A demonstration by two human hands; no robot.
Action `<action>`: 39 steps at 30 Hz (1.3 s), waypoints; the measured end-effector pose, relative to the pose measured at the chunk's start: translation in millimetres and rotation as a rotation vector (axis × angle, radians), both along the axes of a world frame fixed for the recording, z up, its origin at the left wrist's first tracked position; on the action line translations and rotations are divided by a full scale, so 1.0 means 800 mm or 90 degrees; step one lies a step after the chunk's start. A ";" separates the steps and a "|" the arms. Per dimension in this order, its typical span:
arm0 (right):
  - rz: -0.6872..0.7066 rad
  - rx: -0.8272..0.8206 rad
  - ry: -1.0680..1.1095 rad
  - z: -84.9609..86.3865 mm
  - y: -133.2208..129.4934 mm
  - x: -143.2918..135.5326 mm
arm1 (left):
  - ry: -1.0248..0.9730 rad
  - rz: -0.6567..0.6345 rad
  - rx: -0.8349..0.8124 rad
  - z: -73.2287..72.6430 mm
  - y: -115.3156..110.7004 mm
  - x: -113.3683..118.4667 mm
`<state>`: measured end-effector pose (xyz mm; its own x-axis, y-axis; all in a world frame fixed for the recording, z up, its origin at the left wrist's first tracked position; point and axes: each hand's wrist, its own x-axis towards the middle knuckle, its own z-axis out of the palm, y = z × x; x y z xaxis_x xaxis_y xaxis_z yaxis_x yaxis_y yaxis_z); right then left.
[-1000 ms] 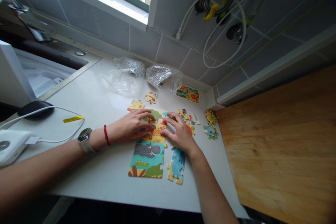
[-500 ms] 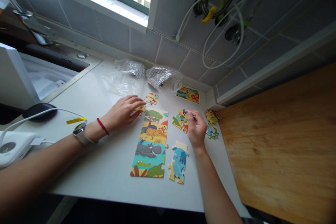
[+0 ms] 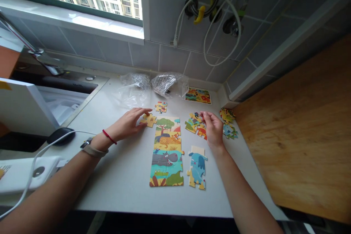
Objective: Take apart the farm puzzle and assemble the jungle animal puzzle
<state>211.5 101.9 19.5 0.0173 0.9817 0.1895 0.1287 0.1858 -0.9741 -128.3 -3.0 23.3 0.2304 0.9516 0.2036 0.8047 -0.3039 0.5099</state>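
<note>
Puzzle panel looks light but seam-weak; best supported along both edges. Left hand loosely open; right hand's grip, I can't tell.

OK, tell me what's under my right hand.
Loose puzzle pieces show left of your right hand, and blue-and-green pieces show to its right. Whatever lies directly beneath the palm and curled fingers is covered, so I can't tell.
</note>
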 end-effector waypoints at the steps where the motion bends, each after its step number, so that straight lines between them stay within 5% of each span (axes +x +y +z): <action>1: 0.000 -0.005 0.009 0.000 0.000 0.000 | -0.005 -0.002 0.000 -0.001 0.001 -0.001; 9: -0.048 -0.006 0.017 0.011 0.021 0.021 | 0.022 0.047 -0.001 -0.005 0.000 0.000; 15: 0.195 0.023 -0.469 0.027 0.012 0.060 | 0.044 0.051 0.062 -0.004 0.000 0.015; 20: 0.191 -0.010 -0.741 0.036 -0.005 0.073 | 0.015 -0.012 0.112 0.001 -0.002 0.051; 30: 0.185 -0.061 -0.727 0.041 0.004 0.080 | 0.160 -0.131 -0.012 0.000 -0.035 0.129; 39: 0.155 -0.044 -0.598 0.025 0.020 0.080 | 0.253 -0.137 -0.028 -0.011 -0.052 0.139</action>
